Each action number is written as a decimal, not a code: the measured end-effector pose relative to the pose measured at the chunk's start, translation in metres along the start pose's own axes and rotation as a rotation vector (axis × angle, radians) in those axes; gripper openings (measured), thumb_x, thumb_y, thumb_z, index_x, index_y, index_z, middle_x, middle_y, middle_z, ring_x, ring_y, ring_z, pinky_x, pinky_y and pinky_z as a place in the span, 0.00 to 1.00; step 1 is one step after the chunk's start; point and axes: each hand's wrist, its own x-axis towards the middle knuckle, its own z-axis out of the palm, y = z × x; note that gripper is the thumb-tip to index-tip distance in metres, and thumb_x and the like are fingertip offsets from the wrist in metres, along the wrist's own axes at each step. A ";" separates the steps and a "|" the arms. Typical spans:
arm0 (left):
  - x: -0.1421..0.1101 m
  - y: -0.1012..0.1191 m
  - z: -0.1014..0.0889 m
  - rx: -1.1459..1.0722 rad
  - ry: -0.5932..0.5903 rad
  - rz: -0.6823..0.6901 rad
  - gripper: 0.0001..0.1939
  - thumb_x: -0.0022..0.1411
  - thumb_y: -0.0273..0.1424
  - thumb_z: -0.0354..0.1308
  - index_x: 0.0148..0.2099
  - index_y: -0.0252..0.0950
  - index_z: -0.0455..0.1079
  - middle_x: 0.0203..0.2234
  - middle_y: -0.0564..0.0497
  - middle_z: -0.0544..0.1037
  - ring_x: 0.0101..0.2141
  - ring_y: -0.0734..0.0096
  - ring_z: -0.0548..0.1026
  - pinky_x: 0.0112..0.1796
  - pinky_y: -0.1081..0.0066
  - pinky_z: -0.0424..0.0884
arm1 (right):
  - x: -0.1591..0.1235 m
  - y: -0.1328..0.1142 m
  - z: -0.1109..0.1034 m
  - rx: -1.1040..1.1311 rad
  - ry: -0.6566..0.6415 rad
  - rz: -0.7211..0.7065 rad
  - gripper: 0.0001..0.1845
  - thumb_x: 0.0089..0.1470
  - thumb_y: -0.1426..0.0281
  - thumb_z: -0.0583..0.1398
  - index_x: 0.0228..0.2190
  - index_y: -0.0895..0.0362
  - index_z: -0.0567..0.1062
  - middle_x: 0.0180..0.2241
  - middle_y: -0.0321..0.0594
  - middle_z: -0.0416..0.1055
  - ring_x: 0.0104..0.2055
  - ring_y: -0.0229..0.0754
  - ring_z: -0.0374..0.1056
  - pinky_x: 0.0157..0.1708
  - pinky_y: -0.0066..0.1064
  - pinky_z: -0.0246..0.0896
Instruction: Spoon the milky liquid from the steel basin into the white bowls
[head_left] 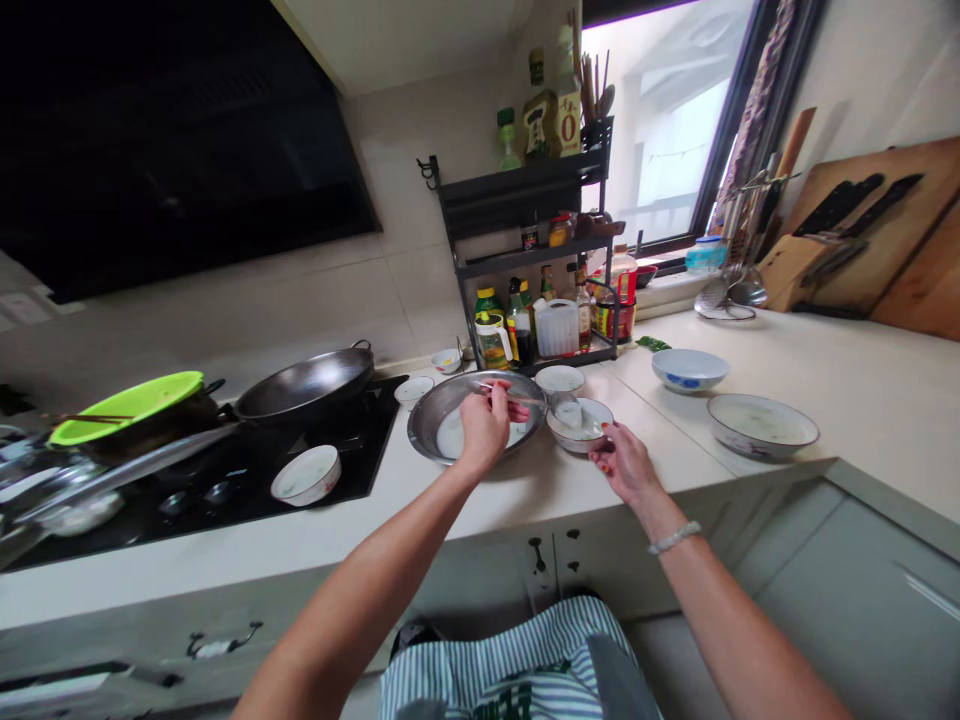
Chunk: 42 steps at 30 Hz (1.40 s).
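My left hand (486, 422) is closed round the handle of a metal ladle (568, 409), above a wide steel basin (429, 432) with whitish liquid in it. The ladle's head is over a small patterned bowl (576, 446) that holds pale liquid. On that bowl's right rim, my right hand (624, 464) grips with thumb and fingers. Just behind stands another filled bowl (560, 380), and a small bowl (414, 391) sits at the basin's left. Whether liquid is running from the ladle, I cannot tell.
Right on the counter are a blue-white bowl (690, 372) and a wide filled bowl (763, 425). On the black stove, left, are a wok (304, 385), a filled bowl (306, 476) and a green basket (127, 408). A condiment rack (517, 190) stands behind; a knife block (799, 270) is far right.
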 end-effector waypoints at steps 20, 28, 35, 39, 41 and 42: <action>0.015 -0.020 -0.039 -0.221 0.262 -0.121 0.11 0.66 0.34 0.49 0.37 0.35 0.70 0.18 0.50 0.77 0.23 0.66 0.81 0.31 0.68 0.78 | -0.003 -0.002 0.002 -0.015 -0.011 0.004 0.21 0.36 0.62 0.69 0.32 0.55 0.68 0.19 0.31 0.66 0.16 0.33 0.62 0.11 0.20 0.45; 0.013 -0.036 -0.120 0.178 0.241 -0.058 0.14 0.63 0.37 0.51 0.39 0.32 0.73 0.17 0.46 0.78 0.20 0.59 0.79 0.25 0.67 0.75 | -0.001 0.000 -0.001 -0.021 0.003 0.009 0.22 0.37 0.62 0.69 0.34 0.55 0.69 0.21 0.33 0.67 0.16 0.34 0.62 0.11 0.20 0.44; 0.000 -0.044 -0.131 0.457 0.210 -0.030 0.12 0.62 0.35 0.53 0.35 0.34 0.75 0.17 0.46 0.78 0.22 0.59 0.80 0.28 0.69 0.74 | -0.002 -0.001 0.000 -0.031 0.007 0.009 0.20 0.39 0.63 0.68 0.34 0.55 0.69 0.22 0.33 0.68 0.16 0.33 0.63 0.11 0.20 0.44; 0.004 -0.053 -0.122 0.313 0.248 -0.140 0.14 0.63 0.34 0.49 0.36 0.33 0.75 0.17 0.45 0.77 0.21 0.58 0.79 0.27 0.68 0.74 | -0.002 -0.002 0.001 -0.024 0.011 0.002 0.21 0.38 0.63 0.68 0.34 0.55 0.69 0.20 0.33 0.67 0.16 0.34 0.62 0.11 0.20 0.44; 0.008 -0.059 -0.118 0.220 0.299 -0.210 0.15 0.64 0.33 0.48 0.36 0.32 0.74 0.16 0.46 0.77 0.20 0.59 0.79 0.26 0.67 0.74 | -0.002 -0.002 0.001 -0.020 0.001 -0.001 0.22 0.38 0.63 0.69 0.34 0.56 0.69 0.21 0.33 0.68 0.16 0.34 0.62 0.11 0.20 0.44; 0.010 -0.061 -0.117 0.190 0.327 -0.235 0.14 0.63 0.32 0.48 0.36 0.32 0.74 0.15 0.46 0.76 0.20 0.59 0.79 0.26 0.67 0.74 | -0.002 -0.002 0.001 -0.018 -0.003 -0.005 0.22 0.37 0.63 0.69 0.34 0.56 0.69 0.21 0.33 0.68 0.16 0.33 0.62 0.11 0.20 0.44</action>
